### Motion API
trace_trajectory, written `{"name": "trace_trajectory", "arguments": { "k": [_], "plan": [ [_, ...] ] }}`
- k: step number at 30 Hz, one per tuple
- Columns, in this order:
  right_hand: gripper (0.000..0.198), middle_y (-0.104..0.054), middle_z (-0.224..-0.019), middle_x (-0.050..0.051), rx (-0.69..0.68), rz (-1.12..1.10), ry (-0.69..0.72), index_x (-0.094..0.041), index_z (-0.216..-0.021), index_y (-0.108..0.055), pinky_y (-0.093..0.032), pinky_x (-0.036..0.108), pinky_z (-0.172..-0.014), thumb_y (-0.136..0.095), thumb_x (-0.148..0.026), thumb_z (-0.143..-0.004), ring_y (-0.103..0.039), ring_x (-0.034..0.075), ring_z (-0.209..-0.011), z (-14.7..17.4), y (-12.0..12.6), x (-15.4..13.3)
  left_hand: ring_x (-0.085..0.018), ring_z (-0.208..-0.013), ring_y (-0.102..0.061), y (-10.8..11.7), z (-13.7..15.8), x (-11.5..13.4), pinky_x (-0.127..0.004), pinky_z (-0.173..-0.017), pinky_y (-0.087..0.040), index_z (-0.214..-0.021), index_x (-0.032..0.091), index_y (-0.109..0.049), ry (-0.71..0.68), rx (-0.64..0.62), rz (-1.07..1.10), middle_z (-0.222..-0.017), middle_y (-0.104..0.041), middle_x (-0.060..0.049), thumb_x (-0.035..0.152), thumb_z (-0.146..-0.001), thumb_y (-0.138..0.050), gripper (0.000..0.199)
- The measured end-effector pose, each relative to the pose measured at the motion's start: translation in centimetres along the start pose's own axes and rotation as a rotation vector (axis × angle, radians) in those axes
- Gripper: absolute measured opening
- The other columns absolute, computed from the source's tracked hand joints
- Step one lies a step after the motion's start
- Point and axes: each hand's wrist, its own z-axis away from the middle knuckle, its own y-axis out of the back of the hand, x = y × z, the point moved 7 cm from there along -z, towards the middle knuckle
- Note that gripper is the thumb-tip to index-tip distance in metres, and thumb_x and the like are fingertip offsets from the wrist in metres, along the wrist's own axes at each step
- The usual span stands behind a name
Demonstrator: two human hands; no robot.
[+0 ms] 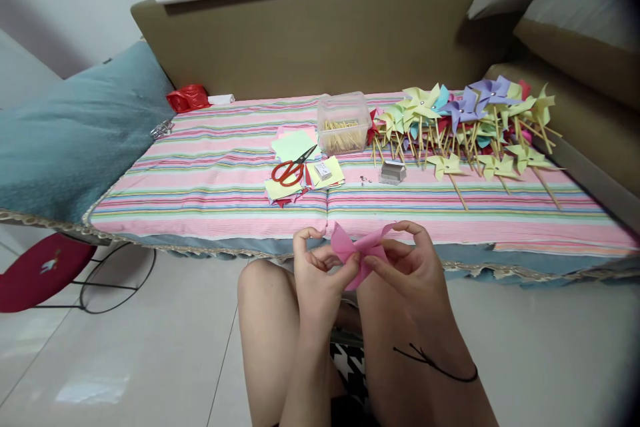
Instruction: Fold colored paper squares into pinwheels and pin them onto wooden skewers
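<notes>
Between my two hands is a pink paper pinwheel (pixel 367 243), its corners bent in toward the middle. My left hand (pixel 323 267) pinches it at the centre with the thumb, and the index finger is curled above. My right hand (pixel 413 263) grips the opposite side, thumb near the centre and a fingertip at the upper right corner. Both hands are above my knees, in front of the sofa's edge. No stick shows on this pinwheel. Beyond the hands lie a few small metal pins (pixel 366 180) and a small open box (pixel 393 172).
Red-handled scissors (pixel 287 172) rest on stacked coloured paper (pixel 293 145). A clear plastic box (pixel 345 107) holds wooden sticks. Many finished pinwheels (pixel 460 110) are heaped at the right. A red bag (pixel 189 99) lies at the back left, and a red stool (pixel 47 270) stands on the floor.
</notes>
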Motion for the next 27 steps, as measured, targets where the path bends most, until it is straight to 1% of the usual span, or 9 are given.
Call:
{"name": "trace_trajectory", "arguments": {
  "k": [5, 9, 11, 14, 17, 20, 22, 24, 27],
  "plan": [
    [0.054, -0.068, -0.070, -0.005, 0.036, -0.006, 0.009, -0.028, -0.104, -0.041, -0.050, 0.027, -0.063, -0.079, -0.023, -0.066, -0.063, 0.014, -0.065, 0.1, 0.2, -0.3, -0.011, -0.053, -0.062, 0.0, 0.1, 0.1, -0.019, -0.055, -0.047, -0.096, 0.026, -0.033, -0.003, -0.006, -0.003, -0.063, -0.069, 0.005, 0.017, -0.063, -0.075, 0.054],
    [0.055, -0.066, -0.064, -0.006, 0.013, 0.035, 0.012, -0.029, -0.106, -0.041, -0.050, 0.028, -0.064, -0.079, -0.025, -0.067, -0.065, 0.016, -0.068, 0.1, 0.4, -0.3, -0.013, -0.059, -0.065, -0.1, 0.1, 0.2, -0.020, -0.058, -0.048, -0.099, 0.026, -0.035, -0.026, -0.010, 0.008, -0.066, -0.069, 0.005, 0.017, -0.061, -0.076, 0.056],
    [0.056, -0.067, -0.065, -0.006, 0.011, 0.042, 0.010, -0.029, -0.107, -0.041, -0.050, 0.029, -0.064, -0.079, -0.026, -0.067, -0.066, 0.017, -0.069, 0.2, 0.5, -0.2, -0.013, -0.060, -0.066, -0.1, 0.1, 0.3, -0.021, -0.060, -0.049, -0.099, 0.026, -0.035, -0.029, -0.018, 0.006, -0.067, -0.069, 0.004, 0.015, -0.061, -0.076, 0.057],
    [0.057, -0.070, -0.068, -0.004, 0.025, 0.057, 0.001, -0.028, -0.108, -0.041, -0.050, 0.028, -0.062, -0.080, -0.027, -0.066, -0.066, 0.017, -0.065, 0.2, 0.8, -0.2, -0.011, -0.056, -0.064, -0.1, 0.1, 0.5, -0.019, -0.057, -0.048, -0.098, 0.026, -0.035, -0.037, -0.021, -0.040, -0.065, -0.069, 0.005, 0.014, -0.061, -0.075, 0.056],
    [0.059, -0.071, -0.069, -0.003, 0.036, 0.070, -0.017, -0.028, -0.109, -0.041, -0.049, 0.026, -0.057, -0.080, -0.028, -0.066, -0.065, 0.016, -0.060, 0.1, 1.0, -0.2, -0.009, -0.052, -0.061, -0.1, 0.2, 0.7, -0.017, -0.054, -0.045, -0.097, 0.025, -0.035, -0.061, -0.025, -0.089, -0.064, -0.069, 0.005, 0.013, -0.062, -0.074, 0.054],
    [0.059, -0.071, -0.068, -0.004, 0.050, 0.070, -0.027, -0.028, -0.109, -0.041, -0.044, 0.022, -0.048, -0.081, -0.028, -0.065, -0.061, 0.014, -0.052, 0.1, 1.1, -0.2, -0.009, -0.052, -0.060, -0.2, 0.3, 0.8, -0.016, -0.054, -0.044, -0.095, 0.025, -0.036, -0.083, -0.027, -0.113, -0.063, -0.068, 0.005, 0.011, -0.062, -0.073, 0.052],
    [0.059, -0.070, -0.067, -0.005, 0.060, 0.074, -0.030, -0.028, -0.108, -0.041, -0.042, 0.021, -0.046, -0.081, -0.028, -0.065, -0.059, 0.013, -0.050, 0.1, 1.2, -0.1, -0.009, -0.053, -0.061, -0.2, 0.3, 0.8, -0.017, -0.055, -0.045, -0.095, 0.025, -0.036, -0.084, -0.033, -0.107, -0.063, -0.068, 0.005, 0.011, -0.062, -0.073, 0.051],
    [0.058, -0.070, -0.067, -0.005, 0.061, 0.073, -0.024, -0.029, -0.108, -0.041, -0.046, 0.023, -0.052, -0.081, -0.029, -0.065, -0.062, 0.014, -0.055, 0.1, 1.2, -0.1, -0.010, -0.054, -0.062, -0.3, 0.2, 0.6, -0.019, -0.058, -0.047, -0.095, 0.025, -0.036, -0.080, -0.042, -0.084, -0.064, -0.069, 0.005, 0.011, -0.062, -0.073, 0.051],
    [0.060, -0.070, -0.070, -0.004, 0.041, 0.051, -0.004, -0.029, -0.109, -0.040, -0.051, 0.030, -0.067, -0.080, -0.030, -0.066, -0.066, 0.017, -0.069, 0.0, 1.0, 0.0, -0.011, -0.058, -0.064, -0.2, 0.1, 0.5, -0.021, -0.062, -0.049, -0.096, 0.025, -0.036, -0.072, -0.040, -0.050, -0.066, -0.069, 0.004, 0.012, -0.064, -0.073, 0.051]
  ]
}}
